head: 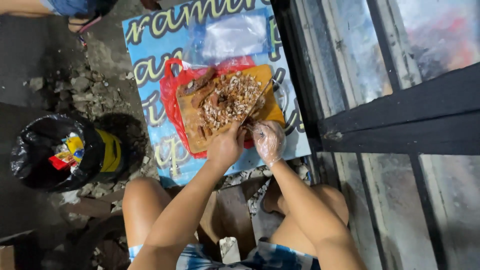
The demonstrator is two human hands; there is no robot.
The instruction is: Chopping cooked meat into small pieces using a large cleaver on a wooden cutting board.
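A wooden cutting board (272,107) lies slightly askew on a red plastic bag (172,95), which is spread over a blue printed banner (150,55) on the ground. Most of the board is covered by a heap of chopped meat (227,100): small brown and pale bits, finely cut, mounded toward the middle and right. Along the board's far-left edge lie a few long uncut strips of cooked meat (197,85), dark reddish-brown and glossy.

The left hand (227,146) is bare and rests at the near edge of the board, fingers curled down onto the chopped heap or the wood beside it; whether it grips anything is hard to tell from this angle. The right hand (269,141) wears a clear plastic glove and is closed around the handle of a knife (257,102), whose thin blade slants up across the right side of the heap.

A clear plastic bag (232,35) lies on the banner at the far side, just beyond the board. To the left, well apart on rough, stony ground, stands a bin lined with a black bag (37,150), holding colourful wrappers. The person's bare knees frame the near edge of the scene. On the right runs a dark-framed glass panel (400,105).
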